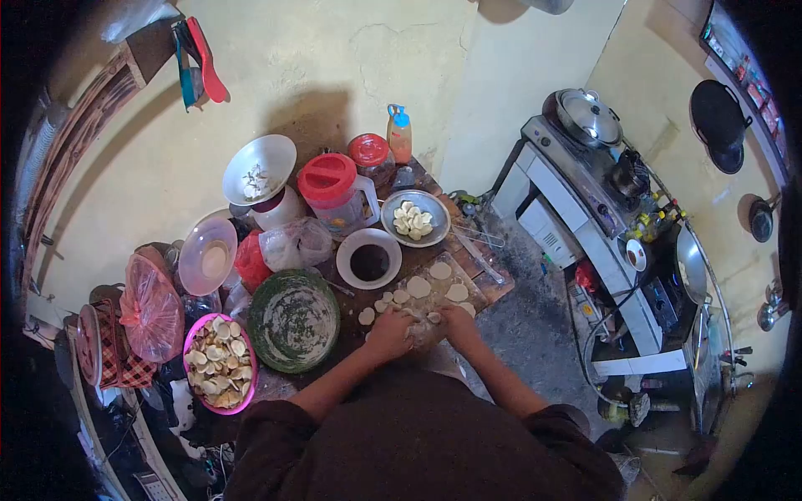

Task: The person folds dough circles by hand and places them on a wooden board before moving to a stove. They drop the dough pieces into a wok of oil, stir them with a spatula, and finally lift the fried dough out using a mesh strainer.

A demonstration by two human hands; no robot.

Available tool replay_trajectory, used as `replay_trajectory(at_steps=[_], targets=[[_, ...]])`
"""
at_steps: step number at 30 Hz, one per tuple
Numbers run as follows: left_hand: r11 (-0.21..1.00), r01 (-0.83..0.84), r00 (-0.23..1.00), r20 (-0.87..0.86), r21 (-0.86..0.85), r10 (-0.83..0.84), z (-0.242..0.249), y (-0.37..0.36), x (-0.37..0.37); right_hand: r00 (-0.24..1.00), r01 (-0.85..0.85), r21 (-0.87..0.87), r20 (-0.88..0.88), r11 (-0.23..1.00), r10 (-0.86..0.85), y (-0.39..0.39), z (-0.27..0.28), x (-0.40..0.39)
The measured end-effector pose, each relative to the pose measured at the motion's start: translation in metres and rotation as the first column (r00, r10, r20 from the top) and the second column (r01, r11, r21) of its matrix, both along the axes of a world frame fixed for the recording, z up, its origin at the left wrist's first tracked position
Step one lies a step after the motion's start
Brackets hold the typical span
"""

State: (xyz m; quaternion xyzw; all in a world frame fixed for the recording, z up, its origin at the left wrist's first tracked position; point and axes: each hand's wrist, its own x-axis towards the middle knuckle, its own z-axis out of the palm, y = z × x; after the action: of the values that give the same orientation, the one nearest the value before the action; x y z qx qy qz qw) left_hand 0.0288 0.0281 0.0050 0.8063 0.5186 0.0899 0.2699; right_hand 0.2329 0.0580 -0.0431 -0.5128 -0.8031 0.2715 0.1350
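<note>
My left hand (pixel 391 332) is over the near edge of the work surface, its fingers curled; whatever they hold is hidden. Opposite it, my right hand (pixel 459 326) is also closed, and its grip is too small to make out. Between the hands sits a small pale lump (pixel 433 317). Just beyond them lie several flat, round dough pieces (pixel 418 287) on a floury board (pixel 472 280). To the left of my hands are a green round tray (pixel 294 321) dusted with flour and a white bowl (pixel 368 258) of dark liquid.
A metal strainer (pixel 415 218) holds pale dough pieces behind the board. A red-lidded pitcher (pixel 337 194) stands at the back. On the left, a pink basket (pixel 220 364) is full of puffed pieces. The stove (pixel 576 167) with pots is at right.
</note>
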Motion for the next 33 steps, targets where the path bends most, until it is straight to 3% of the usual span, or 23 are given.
replay_trajectory(at_steps=[1,2,3,5,7,9,14,18,19,21,25,27,29,31,33], targets=[[1.0,0.001,1.0,0.003,-0.003,-0.001,-0.001,-0.001,0.005,1.0,0.021,0.145,0.008,0.989,-0.023,-0.01,0.002,0.0],[0.994,0.069,0.993,-0.104,0.088,-0.06,-0.004,-0.004,0.011,0.999,0.041,0.286,0.013,0.957,-0.046,-0.019,0.003,0.001],[0.975,0.146,0.971,-0.214,0.169,-0.109,-0.008,-0.007,0.016,0.999,0.042,0.282,0.016,0.958,-0.049,-0.026,0.004,-0.001],[0.957,0.182,0.954,-0.278,0.225,-0.116,-0.035,-0.01,0.023,0.989,-0.008,0.437,0.138,0.9,-0.058,-0.033,0.006,-0.008],[0.934,0.224,0.932,-0.341,0.278,-0.122,-0.035,-0.008,0.026,0.987,0.013,0.419,0.141,0.908,-0.079,-0.038,0.011,-0.014],[0.959,0.239,0.914,-0.369,0.15,-0.17,-0.033,-0.01,0.028,0.984,0.033,0.397,0.146,0.917,-0.099,-0.04,0.009,-0.016],[0.962,0.228,0.891,-0.431,0.151,-0.144,-0.034,-0.012,0.033,0.932,-0.005,0.364,0.338,0.931,-0.127,-0.036,-0.005,-0.02],[0.966,0.249,0.855,-0.484,0.072,-0.185,-0.01,-0.002,0.035,0.935,0.031,0.315,0.326,0.949,-0.139,-0.028,0.009,-0.024],[0.965,0.252,0.855,-0.483,0.071,-0.188,-0.001,0.004,0.033,0.935,0.004,0.273,0.339,0.962,-0.1,-0.023,0.007,-0.019],[0.976,0.191,0.921,-0.324,-0.107,-0.216,0.014,0.014,0.028,0.934,-0.019,0.231,0.35,0.973,-0.065,-0.022,0.009,-0.009],[0.975,0.214,0.902,-0.396,0.066,-0.172,-0.02,0.009,0.031,0.952,0.008,0.335,0.286,0.942,-0.11,-0.028,0.024,-0.008],[0.921,0.287,0.882,-0.448,0.266,-0.145,-0.028,0.001,0.034,0.939,0.042,0.345,0.307,0.938,-0.155,-0.038,0.021,-0.015],[0.927,0.27,0.89,-0.434,0.261,-0.137,-0.033,0.001,0.035,0.89,0.054,0.37,0.403,0.927,-0.213,-0.04,0.01,-0.021],[0.936,0.25,0.899,-0.418,0.247,-0.13,-0.035,0.0,0.037,0.898,0.049,0.375,0.389,0.926,-0.204,-0.038,-0.002,-0.021],[0.918,0.29,0.851,-0.511,0.27,-0.119,-0.036,0.005,0.041,0.906,0.049,0.383,0.372,0.922,-0.202,-0.036,-0.004,-0.022]])
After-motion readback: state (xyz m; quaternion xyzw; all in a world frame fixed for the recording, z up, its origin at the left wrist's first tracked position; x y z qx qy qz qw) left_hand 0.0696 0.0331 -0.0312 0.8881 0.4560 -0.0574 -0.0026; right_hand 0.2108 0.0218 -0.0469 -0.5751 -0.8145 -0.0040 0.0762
